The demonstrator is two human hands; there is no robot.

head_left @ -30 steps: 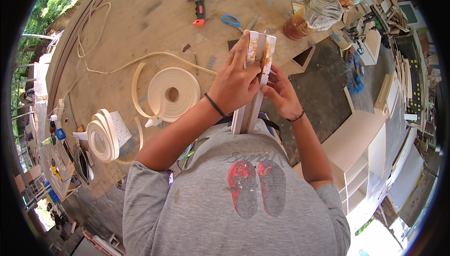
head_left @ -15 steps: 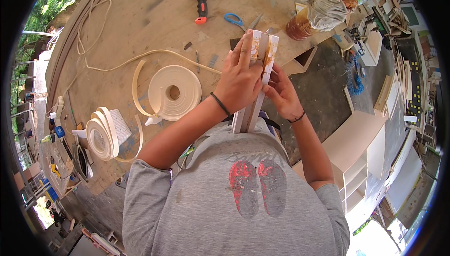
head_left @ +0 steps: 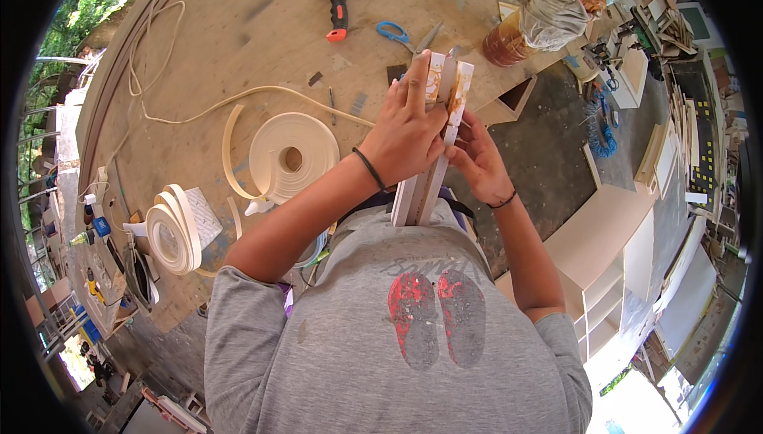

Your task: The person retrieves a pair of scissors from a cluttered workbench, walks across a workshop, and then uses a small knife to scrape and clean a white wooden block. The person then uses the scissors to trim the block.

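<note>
A long, narrow piece of boards (head_left: 439, 156) with white edges stands tilted in front of me, its lower end against my shirt. Yellow-brown smears mark the white faces at its far end, and a groove runs between the two sides. My left hand (head_left: 408, 128) grips its left side, fingers stretched along it toward the far end and thumb side across the groove. My right hand (head_left: 479, 160) is closed round its right side, fingers curled and partly hidden behind it. Just beyond the far end lie blue-handled scissors (head_left: 395, 32).
On the wooden table (head_left: 238, 52) are a hammer (head_left: 339, 13), a large roll of cream edging strip (head_left: 266, 156), a smaller roll (head_left: 171, 231) and a long cord (head_left: 262, 94). A brown-stained container (head_left: 506, 43) with cloth stands far right. A pale cabinet (head_left: 600, 251) stands right.
Both hands keep their grip on the boards with almost no movement. My left forearm has shifted slightly left, and the table's things appear a little farther left in the view.
</note>
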